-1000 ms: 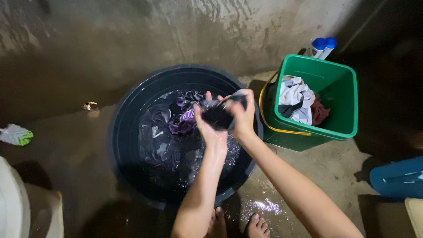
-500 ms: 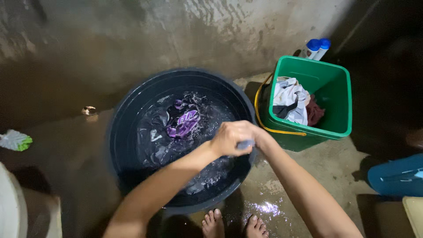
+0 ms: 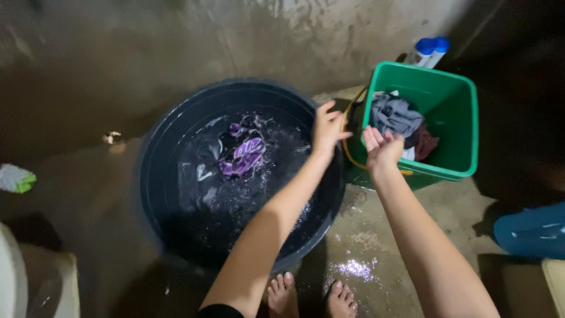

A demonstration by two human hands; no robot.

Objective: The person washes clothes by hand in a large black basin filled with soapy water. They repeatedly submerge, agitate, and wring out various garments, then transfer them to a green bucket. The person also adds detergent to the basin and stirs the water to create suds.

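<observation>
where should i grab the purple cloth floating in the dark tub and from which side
Probably best at the bunched purple folds that rise above the water near the middle of the purple cloth. Come straight down from above: it lies loose and spread among darker clothes in the dark tub, so a pinch on the raised ridge is likeliest to lift it alone. The left hand is the closer one.

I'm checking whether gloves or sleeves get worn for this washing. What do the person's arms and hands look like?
Both forearms are bare, with no gloves, watch, bracelet or rings visible on the left hand or the right hand. A dark sleeve edge shows at the left upper arm, at the bottom of the picture. The feet are bare too.
</observation>
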